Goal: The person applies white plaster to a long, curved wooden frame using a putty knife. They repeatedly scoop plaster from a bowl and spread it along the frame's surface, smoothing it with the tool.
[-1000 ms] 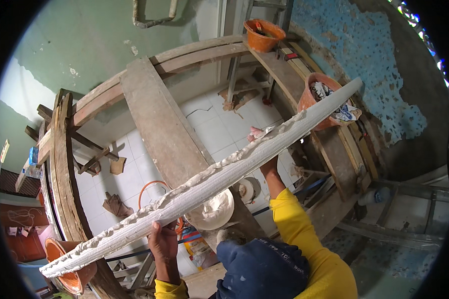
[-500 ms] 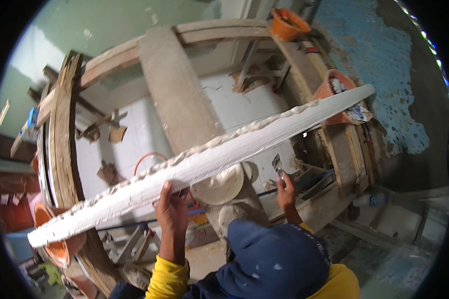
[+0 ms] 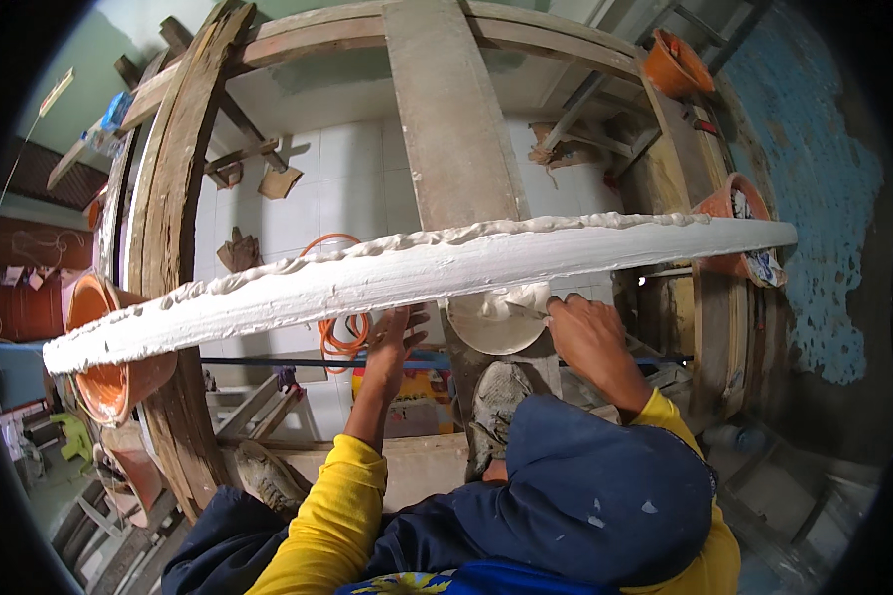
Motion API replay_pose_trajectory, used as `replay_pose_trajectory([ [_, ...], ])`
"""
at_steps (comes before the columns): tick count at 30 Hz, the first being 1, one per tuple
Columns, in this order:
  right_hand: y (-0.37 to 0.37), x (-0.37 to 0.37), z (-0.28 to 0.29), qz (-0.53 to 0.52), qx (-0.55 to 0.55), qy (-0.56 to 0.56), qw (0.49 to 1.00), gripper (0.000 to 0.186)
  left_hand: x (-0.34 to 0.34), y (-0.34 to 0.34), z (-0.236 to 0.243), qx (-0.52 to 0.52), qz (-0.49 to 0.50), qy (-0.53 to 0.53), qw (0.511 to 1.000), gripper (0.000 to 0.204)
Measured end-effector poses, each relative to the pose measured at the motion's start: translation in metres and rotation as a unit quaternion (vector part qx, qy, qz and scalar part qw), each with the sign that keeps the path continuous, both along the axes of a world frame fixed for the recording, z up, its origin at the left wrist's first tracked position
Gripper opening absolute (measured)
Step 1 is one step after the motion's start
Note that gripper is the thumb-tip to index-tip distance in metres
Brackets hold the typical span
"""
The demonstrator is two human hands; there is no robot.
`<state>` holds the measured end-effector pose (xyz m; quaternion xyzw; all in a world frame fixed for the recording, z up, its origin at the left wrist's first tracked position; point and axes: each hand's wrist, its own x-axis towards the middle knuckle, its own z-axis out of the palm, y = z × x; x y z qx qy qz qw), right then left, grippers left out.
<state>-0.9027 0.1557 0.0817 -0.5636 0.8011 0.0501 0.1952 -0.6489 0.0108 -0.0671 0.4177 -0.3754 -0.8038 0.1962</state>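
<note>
- The long white plaster moulding [image 3: 417, 273] is stretching across the whole view, running from the lower left up to the right, with a lumpy ridge of wet plaster sitting along its top edge.
- The left hand [image 3: 392, 342] is pushing up against the underside of the moulding around the middle, fingers spread open and flat on it.
- The right hand [image 3: 585, 332] is sitting just below the moulding, fingers curled around a small tool; can't really tell what tool it is, since it's mostly hidden.
- That tool is touching a white bowl of plaster [image 3: 494, 322] that's hanging just under the moulding, between the two hands.
- An orange hose [image 3: 342, 332] is looping behind the left hand.
- Orange buckets are sitting at both ends, one [image 3: 119, 372] under the left end, one [image 3: 734, 213] by the right end.
- A wooden scaffold frame [image 3: 451, 119] is filling the background.
</note>
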Motion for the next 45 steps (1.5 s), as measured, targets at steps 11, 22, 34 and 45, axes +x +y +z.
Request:
replay_pose_trajectory([
  [11, -0.044, -0.002, -0.044, 0.035, 0.069, -0.113, 0.991, 0.029, -0.012, 0.014, 0.006, 0.07, -0.075, 0.023, 0.994, 0.1],
  [22, 0.002, -0.049, -0.077, -0.208, -0.037, -0.464, 0.86, 0.02, -0.006, -0.002, 0.005, 0.113, 0.008, 0.032, 0.993, 0.069],
  [34, 0.083, -0.028, -0.085, -0.272, -0.19, -0.587, 0.739, 0.025, -0.015, -0.018, 0.057, -0.179, -0.051, -0.015, 0.982, 0.042],
  [45, 0.149, -0.107, -0.057, -0.455, -0.601, -0.368, 0.544, 0.016, -0.049, 0.008, 0.091, -0.076, -0.025, 0.229, 0.97, 0.063],
])
